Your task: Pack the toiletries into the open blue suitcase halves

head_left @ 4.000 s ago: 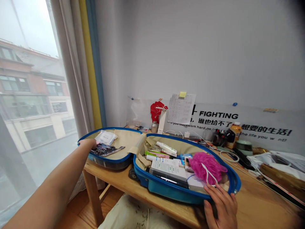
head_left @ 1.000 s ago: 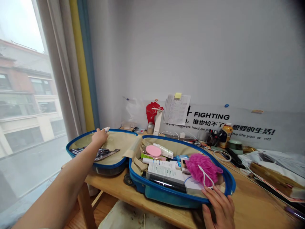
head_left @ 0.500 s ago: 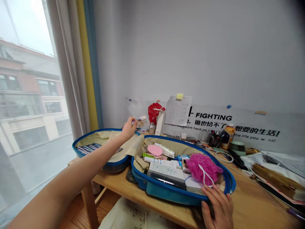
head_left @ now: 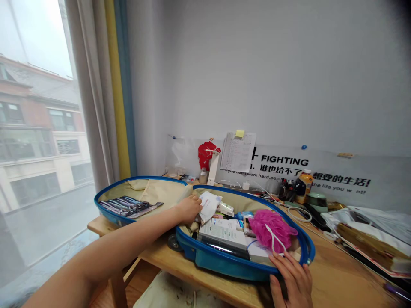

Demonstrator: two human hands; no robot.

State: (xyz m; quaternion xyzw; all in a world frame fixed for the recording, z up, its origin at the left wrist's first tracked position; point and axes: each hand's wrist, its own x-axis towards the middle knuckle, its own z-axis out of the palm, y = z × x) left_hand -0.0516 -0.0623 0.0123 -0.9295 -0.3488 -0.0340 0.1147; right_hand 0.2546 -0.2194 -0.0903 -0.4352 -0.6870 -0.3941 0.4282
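Two bare hands work at an open blue hard-shell suitcase (head_left: 221, 267) lying flat on a wooden table (head_left: 340, 269). The person's left hand (head_left: 189, 209) reaches in from 9 o'clock, crossing the suitcase's left half with its fingers curled down into the right half, right against a white packet (head_left: 208, 206). From where I stand, I cannot tell whether it grips the packet or only presses beside it. The packet lies tilted on top of the toiletries, toward 12 o'clock in that half. The right hand (head_left: 292, 282) sits at 5 o'clock, partly open, its fingers spread over the blue rim (head_left: 253, 269) and its thumb below, so it seems to hold the rim between them. Just inside, white boxes (head_left: 223, 233) fill the middle, and a pink shower puff (head_left: 272, 231) sits near the fingers. The left half, on its beige lining, carries a row of dark wrapped items (head_left: 126, 206). Beyond, at 12 o'clock, a sheet of paper (head_left: 238, 152) hangs over a "FIGHTING" poster (head_left: 282, 161), with an orange drink bottle (head_left: 303, 187) toward 2 o'clock.
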